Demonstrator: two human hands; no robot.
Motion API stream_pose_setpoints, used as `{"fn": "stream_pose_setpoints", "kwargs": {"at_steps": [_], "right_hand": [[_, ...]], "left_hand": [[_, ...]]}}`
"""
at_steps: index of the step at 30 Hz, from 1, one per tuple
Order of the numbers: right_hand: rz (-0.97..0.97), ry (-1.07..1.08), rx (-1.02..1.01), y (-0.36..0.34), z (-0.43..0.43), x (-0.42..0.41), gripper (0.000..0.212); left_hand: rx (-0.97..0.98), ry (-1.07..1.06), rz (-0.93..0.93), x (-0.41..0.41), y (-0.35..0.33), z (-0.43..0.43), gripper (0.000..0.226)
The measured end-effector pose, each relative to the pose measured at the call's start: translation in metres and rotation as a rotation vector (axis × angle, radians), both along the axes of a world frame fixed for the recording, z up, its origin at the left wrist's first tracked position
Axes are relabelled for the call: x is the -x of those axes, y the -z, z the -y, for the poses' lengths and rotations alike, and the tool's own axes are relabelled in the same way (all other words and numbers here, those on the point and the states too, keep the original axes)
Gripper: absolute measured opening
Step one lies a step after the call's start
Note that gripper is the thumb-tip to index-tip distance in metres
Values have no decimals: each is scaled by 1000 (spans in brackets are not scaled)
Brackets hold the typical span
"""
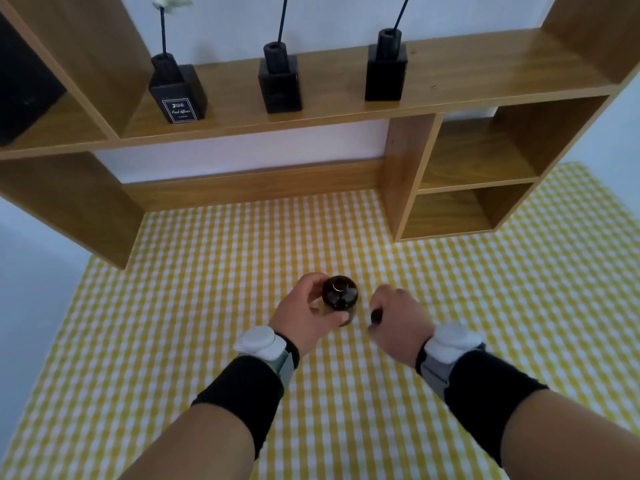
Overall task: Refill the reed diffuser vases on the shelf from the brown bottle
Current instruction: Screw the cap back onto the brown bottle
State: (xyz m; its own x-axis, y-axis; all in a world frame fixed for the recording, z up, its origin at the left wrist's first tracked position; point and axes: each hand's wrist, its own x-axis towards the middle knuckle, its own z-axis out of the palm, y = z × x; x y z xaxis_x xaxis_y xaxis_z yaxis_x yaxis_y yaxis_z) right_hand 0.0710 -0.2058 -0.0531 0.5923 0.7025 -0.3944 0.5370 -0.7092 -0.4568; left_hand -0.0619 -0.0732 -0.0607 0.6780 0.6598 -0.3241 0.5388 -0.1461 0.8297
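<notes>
Bottle [339, 296] is stood upright near the middle of the surface [207, 306], well apart from every edge. Its long axis is vertical and its uncovered mouth is turned upward. It is gripped by the left hand [304, 317]: the fingers [313, 280] are curled round the far side and the thumb is pressed on the near side. The right hand [398, 320] is held just beside the bottle, to its right and not touching it. Its fingers are closed on a small dark item, judged to be the cap [375, 315].

The bottle is of smooth, glossy brown glass, round in section, with a narrow neck. Three vases [280, 81] are set in a row on the shelf [485, 74] beyond the far edge of the surface, higher than the bottle and well apart from it. Each is a black square block with a round collar, from which a thin dark reed rises. The shelf is of wood-grain board, and the surface is covered with yellow-and-white checked cloth.

The coming move is judged to be a lift forward and upward by the left hand.
</notes>
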Motion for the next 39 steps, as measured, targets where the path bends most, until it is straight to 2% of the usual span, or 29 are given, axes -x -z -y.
{"fn": "stream_pose_setpoints", "kwargs": {"at_steps": [3, 5, 7, 13, 16, 20, 26, 29, 31, 33, 36, 39], "right_hand": [[-131, 281, -344, -26, -8, -10, 19], [-161, 257, -491, -40, -13, -11, 20], [-174, 180, -544, -49, -18, -7, 19], [12, -74, -453, -50, -18, -8, 12], [150, -253, -346, -53, -16, -18, 30], [318, -501, -260, -62, -21, -31, 30], [358, -657, -91, -72, -30, -40, 27], [394, -614, 69, -80, -36, -40, 27], [439, -509, 193, -84, -38, -39, 50], [444, -455, 169, -81, -33, -37, 60], [346, -490, 61, -80, -25, -36, 39], [389, -457, 108, -81, -25, -39, 38]], "left_hand": [[22, -27, 19, -3, 3, 0, 58], [31, -35, 27, -5, 2, 1, 56], [32, -33, 30, -6, 0, 1, 54], [50, 2, 30, -7, -7, 0, 55], [45, 23, 21, -10, -8, -1, 55], [34, 39, 20, -14, -9, -1, 54], [6, 83, -9, -18, -11, -3, 56], [0, 120, -29, -21, -13, -4, 57], [-16, 132, -36, -22, -14, -4, 54], [-14, 120, -26, -22, -13, -4, 53], [12, 97, -7, -20, -11, -5, 56], [28, 80, -8, -18, -12, -6, 53]]}}
